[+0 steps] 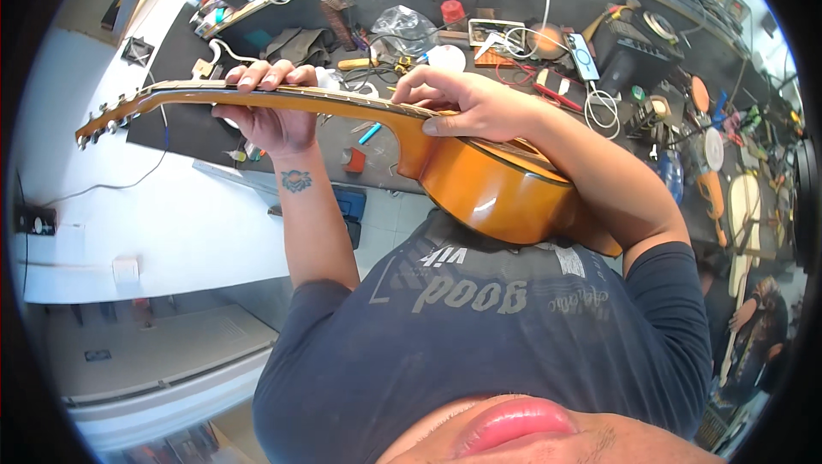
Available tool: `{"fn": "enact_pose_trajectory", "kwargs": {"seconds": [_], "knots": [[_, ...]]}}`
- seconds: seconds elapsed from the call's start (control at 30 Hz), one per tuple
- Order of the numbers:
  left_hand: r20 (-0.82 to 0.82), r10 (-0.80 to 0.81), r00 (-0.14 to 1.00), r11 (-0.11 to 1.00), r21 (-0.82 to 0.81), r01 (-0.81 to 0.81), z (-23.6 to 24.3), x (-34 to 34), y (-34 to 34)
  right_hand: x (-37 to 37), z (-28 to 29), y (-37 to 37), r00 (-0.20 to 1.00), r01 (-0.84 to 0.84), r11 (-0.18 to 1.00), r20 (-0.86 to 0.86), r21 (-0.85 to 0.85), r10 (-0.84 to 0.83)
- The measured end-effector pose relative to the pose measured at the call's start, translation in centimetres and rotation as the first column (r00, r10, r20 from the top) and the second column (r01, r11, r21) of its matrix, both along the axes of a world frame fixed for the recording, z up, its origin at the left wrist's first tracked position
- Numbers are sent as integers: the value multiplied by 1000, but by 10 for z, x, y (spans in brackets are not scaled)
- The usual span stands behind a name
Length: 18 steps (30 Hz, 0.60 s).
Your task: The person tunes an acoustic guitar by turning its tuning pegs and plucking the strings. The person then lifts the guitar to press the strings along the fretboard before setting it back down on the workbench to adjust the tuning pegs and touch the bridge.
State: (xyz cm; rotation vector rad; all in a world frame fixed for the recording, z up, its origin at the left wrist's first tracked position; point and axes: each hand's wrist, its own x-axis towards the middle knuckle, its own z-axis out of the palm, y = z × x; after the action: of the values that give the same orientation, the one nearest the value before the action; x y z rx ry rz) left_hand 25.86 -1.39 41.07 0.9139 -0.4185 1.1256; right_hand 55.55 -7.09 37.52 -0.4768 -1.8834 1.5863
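Observation:
An acoustic guitar (505,194) with a glossy amber-brown body lies against my torso, its neck pointing left and its headstock (110,119) at the far left. Around the neck, toward the headstock, my left hand (272,104) is closed, fingertips bent over the fretboard and thumb underneath. My right hand (454,104) grips where neck meets body: its thumb lies on the near edge, and its bent fingers reach over the strings. My right forearm rests across the body. The soundhole and most of the guitar's top face away from me.
Beyond the guitar runs a dark workbench (282,23) crowded with tools. On it are a clear plastic bag (402,27), a red cap-like piece (452,10), and a phone (583,57) on a white cable. A small red box (353,160) sits nearer. Another person's hand (743,317) shows at right.

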Motion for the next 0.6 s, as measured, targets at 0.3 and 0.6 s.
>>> {"fn": "enact_pose_trajectory", "kwargs": {"seconds": [0.3, 0.6], "knots": [[78, 101, 992, 991, 84, -107, 30, -70, 16, -12, 0, -2, 988, 99, 992, 109, 84, -108], [59, -96, 994, 967, 241, 79, 36, -50, 30, -4, -15, 4, 993, -1, 999, -114, -44, -4]]}}
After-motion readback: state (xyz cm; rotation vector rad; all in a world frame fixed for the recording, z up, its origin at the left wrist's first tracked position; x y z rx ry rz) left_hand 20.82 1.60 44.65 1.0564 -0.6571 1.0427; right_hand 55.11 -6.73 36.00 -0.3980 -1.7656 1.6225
